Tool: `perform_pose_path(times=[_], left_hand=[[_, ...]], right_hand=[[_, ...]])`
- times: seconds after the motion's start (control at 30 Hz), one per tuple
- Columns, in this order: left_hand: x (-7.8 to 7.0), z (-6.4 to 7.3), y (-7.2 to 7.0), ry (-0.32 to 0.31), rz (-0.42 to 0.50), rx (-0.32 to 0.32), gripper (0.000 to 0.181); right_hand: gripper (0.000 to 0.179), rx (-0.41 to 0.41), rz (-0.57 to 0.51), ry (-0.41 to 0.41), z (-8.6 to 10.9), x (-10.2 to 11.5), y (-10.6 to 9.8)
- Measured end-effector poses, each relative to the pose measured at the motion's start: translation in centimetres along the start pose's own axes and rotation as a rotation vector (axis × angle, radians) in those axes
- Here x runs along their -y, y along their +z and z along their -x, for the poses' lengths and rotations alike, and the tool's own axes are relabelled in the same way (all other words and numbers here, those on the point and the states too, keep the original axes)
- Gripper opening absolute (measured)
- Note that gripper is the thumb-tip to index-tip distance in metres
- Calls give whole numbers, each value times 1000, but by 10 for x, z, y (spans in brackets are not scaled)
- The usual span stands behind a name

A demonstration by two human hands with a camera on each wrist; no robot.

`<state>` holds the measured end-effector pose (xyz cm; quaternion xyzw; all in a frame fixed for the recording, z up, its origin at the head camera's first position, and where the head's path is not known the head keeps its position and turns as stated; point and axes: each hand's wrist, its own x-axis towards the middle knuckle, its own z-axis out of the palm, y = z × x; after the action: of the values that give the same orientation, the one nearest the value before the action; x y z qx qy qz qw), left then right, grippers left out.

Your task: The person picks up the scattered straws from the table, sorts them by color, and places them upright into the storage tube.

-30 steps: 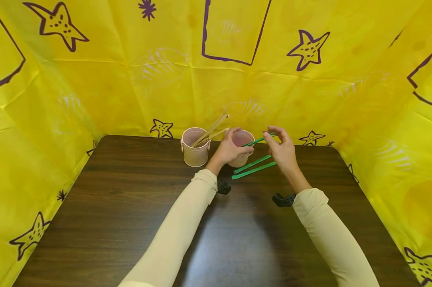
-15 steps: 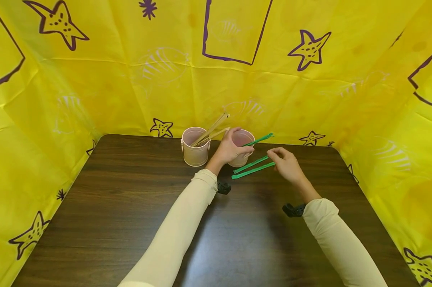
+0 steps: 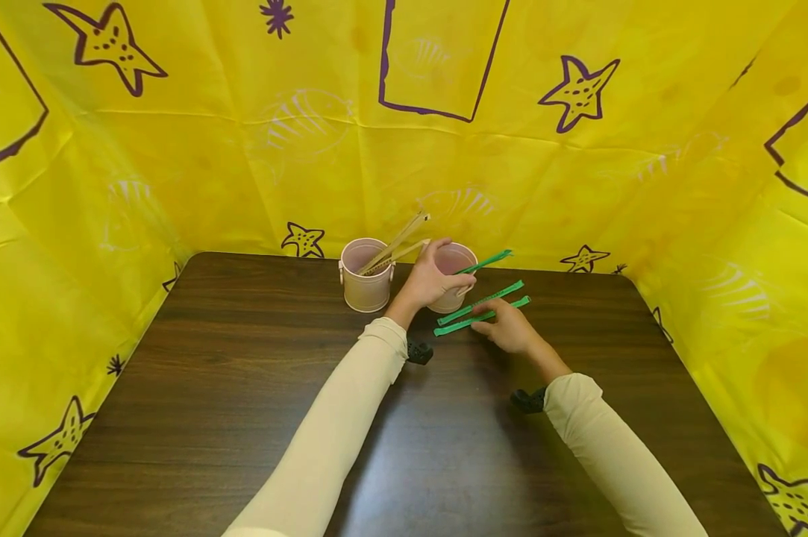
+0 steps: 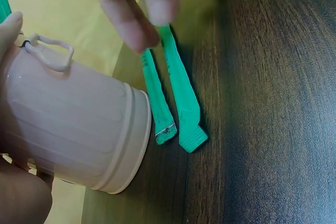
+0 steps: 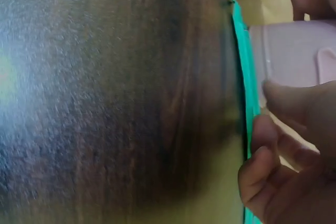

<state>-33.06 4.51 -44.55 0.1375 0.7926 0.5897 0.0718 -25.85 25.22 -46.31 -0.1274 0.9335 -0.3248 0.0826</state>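
Note:
My left hand [image 3: 430,282] grips a small pink pail [image 4: 79,114] at the back of the table, its thumb and fingers on opposite sides. A slim green stick packet [image 3: 494,259] leans out of that pail. Two more green packets lie side by side on the table in front of it, the far one [image 3: 512,289] and the near one [image 3: 452,327]. Over the near packet, my right hand [image 3: 513,330] has its thumb and fingertips parted around its middle. The right wrist view shows those fingers right at the green strip [image 5: 244,66].
A second pink pail [image 3: 366,293] stands to the left, with several tan stick packets [image 3: 398,242] leaning out of it. A yellow cloth with drawn starfish [image 3: 303,239] hangs behind the dark wooden table [image 3: 262,358].
My right hand has let go of the green packet in the pail, drawn back, then moved down and left to the packets on the table. My left hand stays on the pail.

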Motion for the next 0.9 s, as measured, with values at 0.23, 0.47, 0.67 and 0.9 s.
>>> perform_pose_path(times=[0.23,0.47,0.67,0.9], left_hand=[[1,0,1,-8,-2,-2,96],[0,-1,0,-2,4,3,95],[0,-2,0,1,10,1,96],[0,-2,0,2,11,-1,97]], right_hand=[[18,3,70,-48,3,-4,9],[7,0,112,-34,4,-6,11],[5,4,127,-95,5,-8,11],[5,38,212,-194,11,-7,6]])
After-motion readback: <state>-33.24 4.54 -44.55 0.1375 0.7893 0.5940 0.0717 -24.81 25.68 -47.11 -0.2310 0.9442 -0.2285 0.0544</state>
